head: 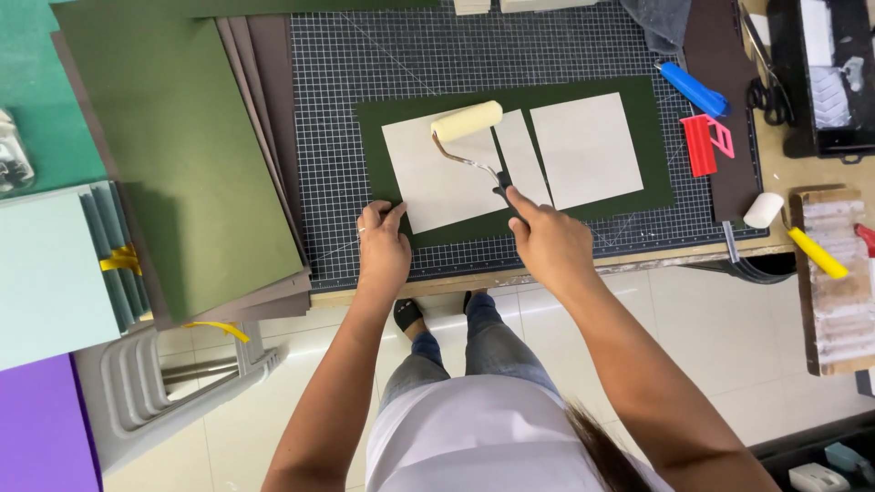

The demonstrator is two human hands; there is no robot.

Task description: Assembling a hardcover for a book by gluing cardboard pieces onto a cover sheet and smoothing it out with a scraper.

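Note:
A dark green sheet (656,146) lies on the gridded cutting mat (365,73). Three pale boards rest on it: a large left board (428,178), a narrow middle strip (521,155) and a right board (585,148). My right hand (547,241) grips the black handle of a cream foam roller (467,120), whose drum sits on the top edge of the left board. My left hand (383,246) presses down on the green sheet's lower left corner, fingers bent.
A stack of green and brown sheets (182,155) lies left of the mat. To the right are a blue knife (691,88), a red tool (706,141), scissors (770,96), a black tray (825,82) and a yellow-handled roller (802,237).

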